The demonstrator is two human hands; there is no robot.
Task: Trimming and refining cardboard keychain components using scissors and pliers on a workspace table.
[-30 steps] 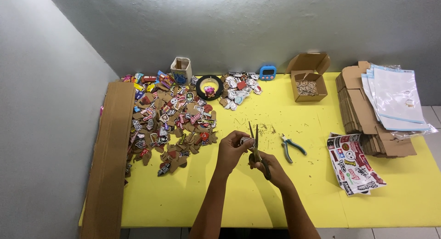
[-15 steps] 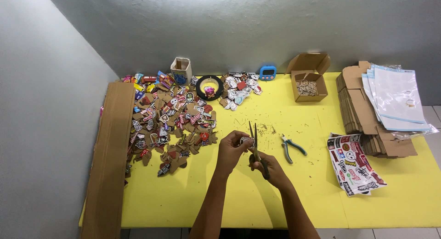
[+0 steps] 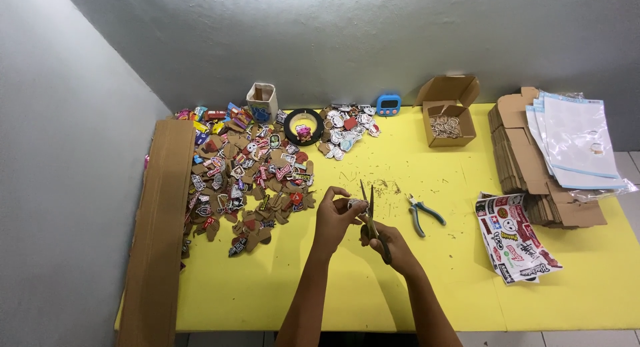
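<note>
Over the yellow table (image 3: 440, 274), my right hand (image 3: 390, 244) grips a pair of scissors (image 3: 369, 207) with the blades pointing up and slightly apart. My left hand (image 3: 337, 217) pinches a small sticker piece (image 3: 355, 204) right at the blades. Both hands meet at the table's middle, above a few tiny paper scraps (image 3: 385, 186).
A heap of cut cardboard-backed stickers (image 3: 247, 180) lies left, beside long cardboard strips (image 3: 157, 234). Blue-handled pliers (image 3: 420, 214) and sticker sheets (image 3: 510, 244) lie right. At the back: a small cup (image 3: 261, 102), tape roll (image 3: 303, 126), blue timer (image 3: 388, 105), open box (image 3: 450, 114), flat cartons with plastic bags (image 3: 567, 147).
</note>
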